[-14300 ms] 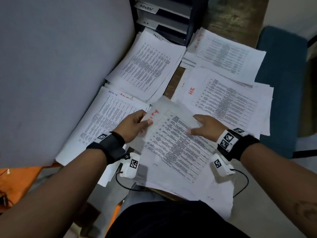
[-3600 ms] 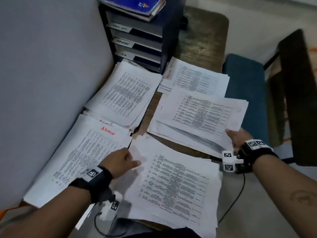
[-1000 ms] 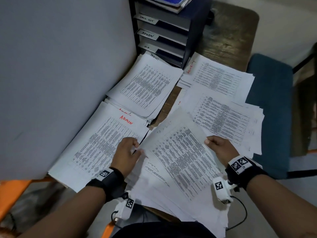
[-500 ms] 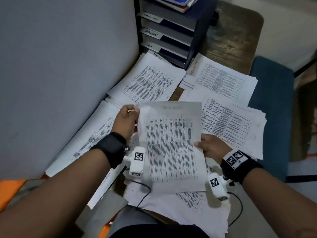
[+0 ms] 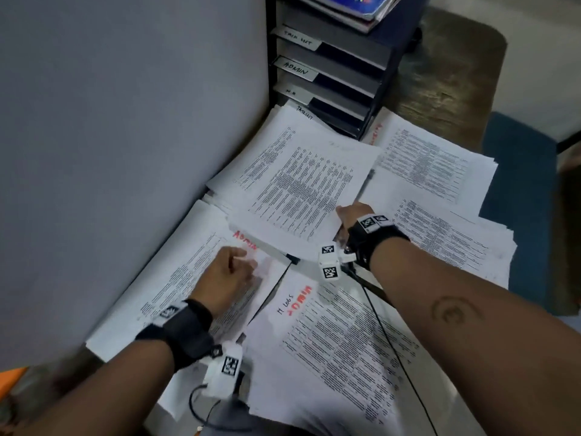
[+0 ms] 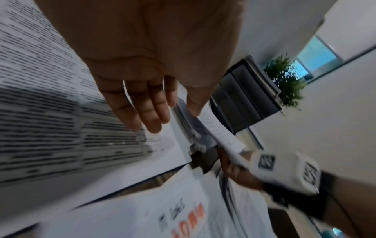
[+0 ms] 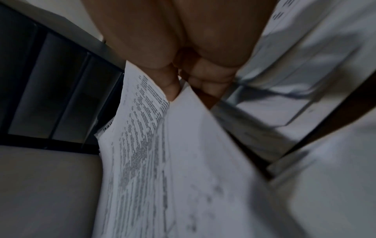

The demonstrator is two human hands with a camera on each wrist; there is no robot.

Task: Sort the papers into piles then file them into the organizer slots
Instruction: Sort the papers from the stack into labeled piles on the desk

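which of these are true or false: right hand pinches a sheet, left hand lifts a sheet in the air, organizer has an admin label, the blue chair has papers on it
1. The right hand pinches a printed white sheet. True.
2. The left hand lifts a sheet in the air. False: it hovers open over the white pile marked ADMIN in red.
3. The dark tiered desk organizer has a slot labelled ADMIN. True.
4. The blue padded chair has papers on it. False: none show on its seat.

Dim indoor light, wrist views blurred — smeared
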